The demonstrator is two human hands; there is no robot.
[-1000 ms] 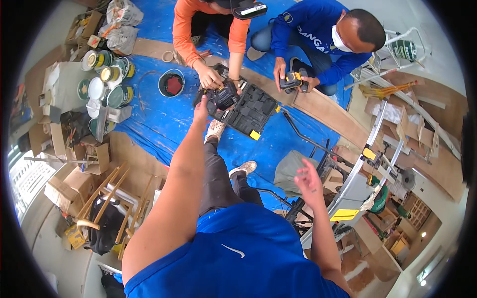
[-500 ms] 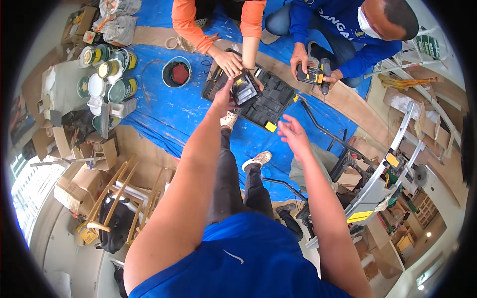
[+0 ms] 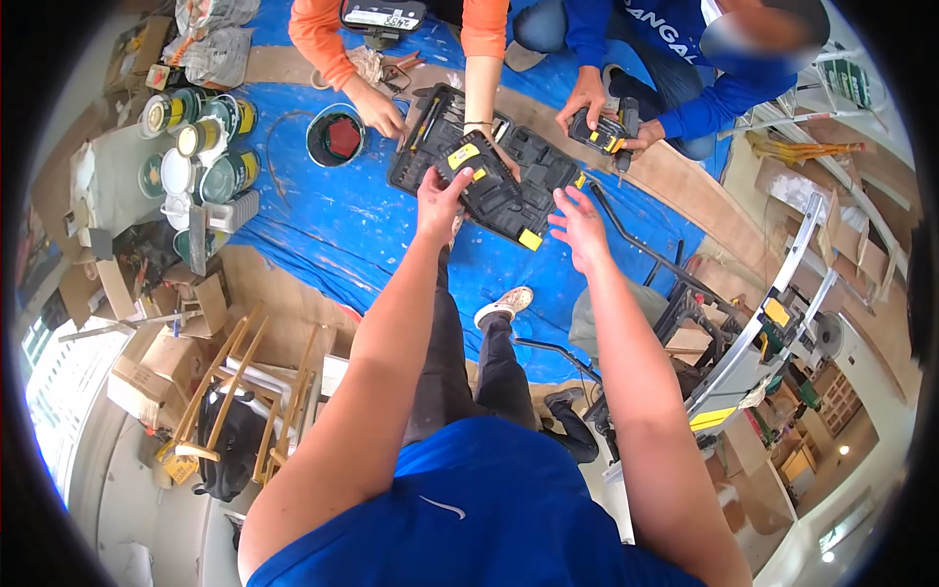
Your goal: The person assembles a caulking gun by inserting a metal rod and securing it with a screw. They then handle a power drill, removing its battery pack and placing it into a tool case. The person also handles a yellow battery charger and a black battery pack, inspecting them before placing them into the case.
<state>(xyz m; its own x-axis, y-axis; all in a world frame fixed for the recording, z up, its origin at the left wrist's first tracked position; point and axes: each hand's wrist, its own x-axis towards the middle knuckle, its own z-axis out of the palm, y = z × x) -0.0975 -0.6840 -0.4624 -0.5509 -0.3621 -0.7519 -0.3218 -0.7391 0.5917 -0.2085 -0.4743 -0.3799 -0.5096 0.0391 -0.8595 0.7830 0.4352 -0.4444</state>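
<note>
Black-and-yellow device [image 3: 477,168] over case [image 3: 551,172], left hand [image 3: 440,203] pinching its near edge, thumb on top; right hand [image 3: 583,231] half open, empty, just right of case. Step, judged: handling device above case. Next move calls for firm pinch, clear of orange-sleeved arm [image 3: 480,83].

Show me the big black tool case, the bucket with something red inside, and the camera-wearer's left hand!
Black tool case [image 3: 550,179]: head view, on its bare moulded compartments.
Bucket [image 3: 318,139]: head view, on its dark inner wall.
Left hand [image 3: 438,201]: head view, middle of the hand.
</note>
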